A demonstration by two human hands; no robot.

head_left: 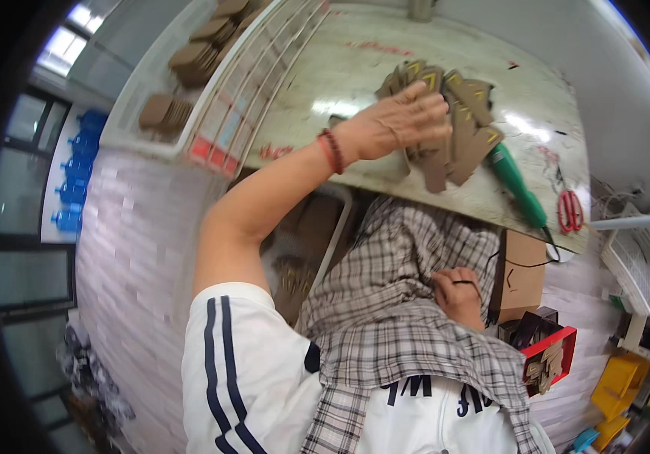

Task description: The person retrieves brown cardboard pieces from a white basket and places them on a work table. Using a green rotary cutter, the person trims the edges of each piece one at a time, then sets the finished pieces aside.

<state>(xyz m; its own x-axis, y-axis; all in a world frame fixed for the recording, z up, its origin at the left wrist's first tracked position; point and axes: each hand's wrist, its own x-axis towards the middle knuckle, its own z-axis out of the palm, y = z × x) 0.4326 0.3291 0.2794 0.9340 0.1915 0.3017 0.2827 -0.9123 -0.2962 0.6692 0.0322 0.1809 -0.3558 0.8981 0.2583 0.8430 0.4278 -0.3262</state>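
Note:
My left hand (404,125), with a dark bead bracelet and a red band at the wrist, lies palm down over a fanned pile of flat brown pieces with yellow marks (467,129). Its fingers are stretched out, and part of the pile is hidden beneath them. On the checked cloth (385,280) over my lap rests my right hand (459,296), fingers curled in. A thin black cord or band crosses it; whatever the fingers may hold is hidden. Close to the pile lies a green-handled tool (518,185) with a black cable. Red-handled scissors (570,210) are farther right.
A white wire-sided basket (228,94) with stacks of brown pieces (192,60) stands left of the worn table (325,45). Below the table are a cardboard box (520,276) and a red box (567,337) of small pieces. A white crate (639,257) sits at right.

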